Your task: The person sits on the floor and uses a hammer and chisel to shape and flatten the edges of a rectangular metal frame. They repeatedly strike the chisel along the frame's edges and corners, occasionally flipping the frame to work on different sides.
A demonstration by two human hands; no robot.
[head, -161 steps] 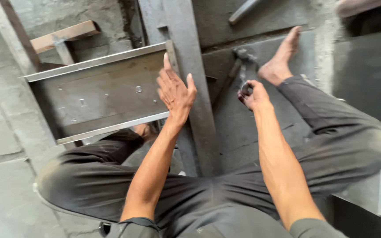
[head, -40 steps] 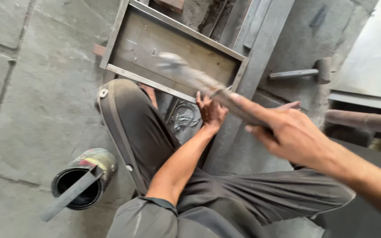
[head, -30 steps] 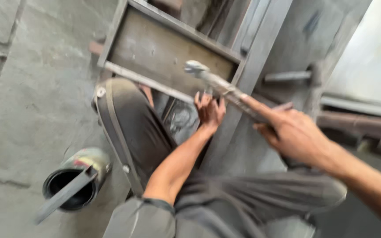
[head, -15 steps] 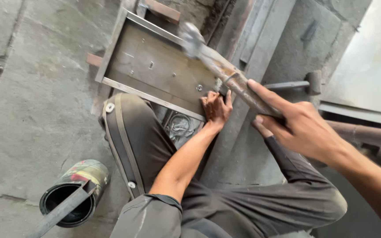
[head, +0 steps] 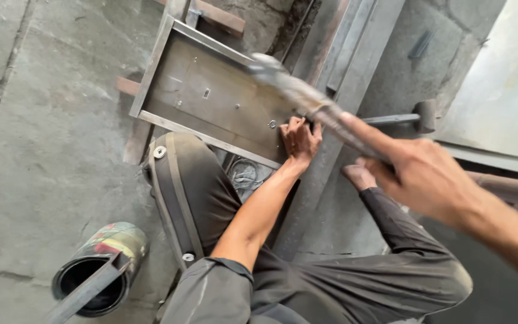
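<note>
Covering the whole work area is a grey concrete floor (head: 37, 120), stained and jointed, with a pale wall panel (head: 505, 78) at the right edge. A shallow rectangular steel frame (head: 211, 99) lies flat on the floor, resting on a wooden batten (head: 136, 135). A long steel bar (head: 337, 90) runs diagonally along its right side. A dark paint can (head: 100, 270) with a metal strip inside stands near the left knee. A second hammer (head: 403, 117) lies on the floor beyond the bar.

Compared with half a second earlier, the hammer head sits lower and closer to the left hand, and the paint can shows more fully.

Left hand (head: 300, 138): fingers curled and pressed down at the frame's right edge, where it meets the bar; whether they pinch a small part cannot be told.

Right hand (head: 424, 177): closed in a full fist around the handle of the hammer (head: 298, 90), which is blurred by motion. The hammer head is above the frame, just up-left of the left hand.
</note>
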